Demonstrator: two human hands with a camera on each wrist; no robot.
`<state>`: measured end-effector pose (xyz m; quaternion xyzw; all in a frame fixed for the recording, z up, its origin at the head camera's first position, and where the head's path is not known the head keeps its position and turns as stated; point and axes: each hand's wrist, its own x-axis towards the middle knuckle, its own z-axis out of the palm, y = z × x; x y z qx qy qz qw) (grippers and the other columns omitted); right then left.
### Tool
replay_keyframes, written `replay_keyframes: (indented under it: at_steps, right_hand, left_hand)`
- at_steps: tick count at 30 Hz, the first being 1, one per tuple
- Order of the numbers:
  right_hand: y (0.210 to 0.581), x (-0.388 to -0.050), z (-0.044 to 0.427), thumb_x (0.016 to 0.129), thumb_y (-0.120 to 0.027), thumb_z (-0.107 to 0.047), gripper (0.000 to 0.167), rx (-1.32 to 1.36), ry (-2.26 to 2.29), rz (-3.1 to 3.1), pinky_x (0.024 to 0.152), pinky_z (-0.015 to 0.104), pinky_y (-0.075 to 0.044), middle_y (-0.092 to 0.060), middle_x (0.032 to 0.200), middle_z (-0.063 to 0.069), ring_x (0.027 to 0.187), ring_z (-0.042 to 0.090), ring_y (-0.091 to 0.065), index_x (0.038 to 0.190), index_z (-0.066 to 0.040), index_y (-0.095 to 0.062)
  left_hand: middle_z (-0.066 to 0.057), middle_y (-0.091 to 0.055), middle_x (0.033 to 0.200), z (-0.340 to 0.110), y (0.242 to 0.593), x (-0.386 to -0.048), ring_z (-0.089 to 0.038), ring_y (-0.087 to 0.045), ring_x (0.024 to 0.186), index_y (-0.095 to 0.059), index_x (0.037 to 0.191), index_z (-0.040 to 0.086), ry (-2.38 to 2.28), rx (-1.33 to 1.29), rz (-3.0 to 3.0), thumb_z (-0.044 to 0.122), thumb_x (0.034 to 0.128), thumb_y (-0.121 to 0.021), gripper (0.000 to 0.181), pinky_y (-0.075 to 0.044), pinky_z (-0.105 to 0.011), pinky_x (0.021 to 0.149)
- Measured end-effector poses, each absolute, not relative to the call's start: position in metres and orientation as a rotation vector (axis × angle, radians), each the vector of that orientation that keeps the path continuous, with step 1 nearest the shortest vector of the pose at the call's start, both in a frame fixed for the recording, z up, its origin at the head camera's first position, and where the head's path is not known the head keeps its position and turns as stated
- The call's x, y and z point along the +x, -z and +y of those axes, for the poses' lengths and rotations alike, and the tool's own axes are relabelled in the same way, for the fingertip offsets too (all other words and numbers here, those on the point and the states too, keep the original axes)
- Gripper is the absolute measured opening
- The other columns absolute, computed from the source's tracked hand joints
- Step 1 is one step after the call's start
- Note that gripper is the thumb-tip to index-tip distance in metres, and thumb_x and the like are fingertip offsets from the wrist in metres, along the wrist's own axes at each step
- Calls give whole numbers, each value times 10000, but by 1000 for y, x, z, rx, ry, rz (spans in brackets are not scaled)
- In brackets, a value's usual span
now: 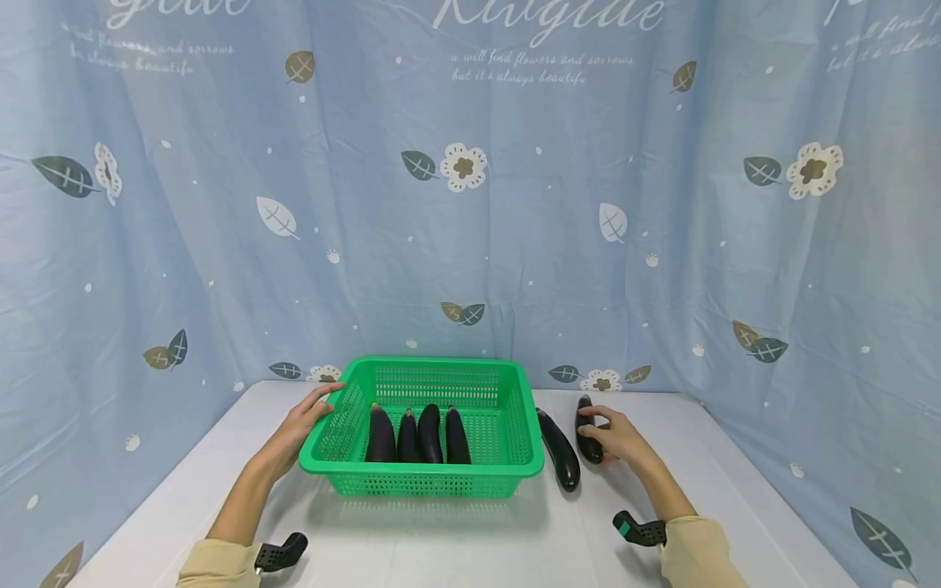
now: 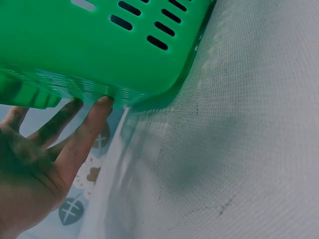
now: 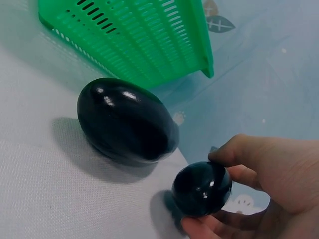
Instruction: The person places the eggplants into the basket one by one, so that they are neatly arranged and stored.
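A green plastic basket [image 1: 434, 482] stands on the white table with several dark eggplants [image 1: 430, 433] side by side inside it. At its left rim is my left hand [image 1: 297, 425], thumb over the edge; the left wrist view shows other fingers [image 2: 82, 132] reaching to the outer wall under the rim. Right of the basket, my right hand [image 1: 617, 433] holds a slim eggplant [image 3: 202, 189] between thumb and fingers, its rounded end facing the right wrist camera. Another eggplant [image 1: 560, 449] lies on the table between that hand and the basket.
The white table [image 1: 441, 551] runs back to a blue curtain [image 1: 544, 269] printed with leaves and flowers, close behind the basket. A black wrist device [image 1: 282, 553] sits at the left sleeve, and a similar one [image 1: 638, 529] at the right.
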<state>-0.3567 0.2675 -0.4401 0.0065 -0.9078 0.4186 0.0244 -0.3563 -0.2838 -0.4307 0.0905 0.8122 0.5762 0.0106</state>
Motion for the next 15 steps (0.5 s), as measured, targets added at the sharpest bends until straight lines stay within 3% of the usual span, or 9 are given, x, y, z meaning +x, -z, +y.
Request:
replay_keyframes:
  at_steps: [9, 15]
  right_hand:
    - [434, -353, 266, 950, -613, -210, 456, 14, -1330, -2801, 619, 385, -580, -560, 1289, 345, 928, 309, -667, 1377, -72, -534]
    - [429, -353, 266, 948, -613, -203, 452, 42, -1327, -2785, 614, 379, -581, -575, 1275, 336, 940, 297, -667, 1374, -69, -537]
  left_hand:
    - [-183, -105, 1633, -283, 430, -355, -346, -429, 1302, -273, 1548, 230, -1803, 290, 2519, 305, 1070, -361, 492, -490, -297, 861]
    - [-187, -102, 1633, -284, 430, -356, -329, -449, 1279, -268, 1552, 220, -1805, 301, 2517, 313, 1069, -366, 501, -496, -297, 852]
